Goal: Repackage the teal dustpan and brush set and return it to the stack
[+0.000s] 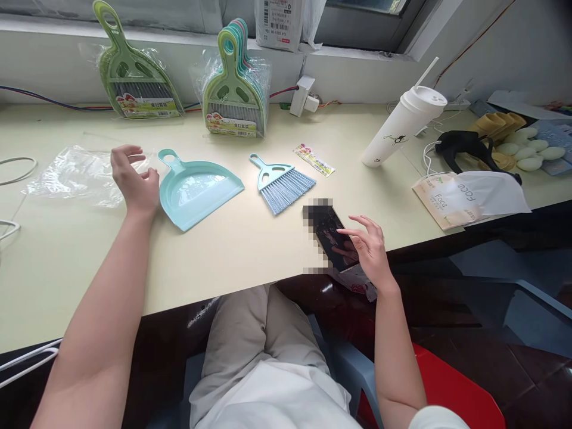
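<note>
My left hand is raised at the left of a light blue dustpan, fingers curved and apart, nothing in them. Behind it lies a crumpled clear plastic bag. To the right of the dustpan is a small light blue hand brush with grey-blue bristles. A printed label card lies above the brush. My right hand hovers over or touches a dark phone near the table's front edge, fingers stretched out; whether a fingertip meets the screen I cannot tell.
Wrapped green dustpan-and-brush sets lean on the wall, with another wrapped stack beside them. A white cup with a straw stands at right, near a tissue pack and a black strap-like object. A power adapter sits behind.
</note>
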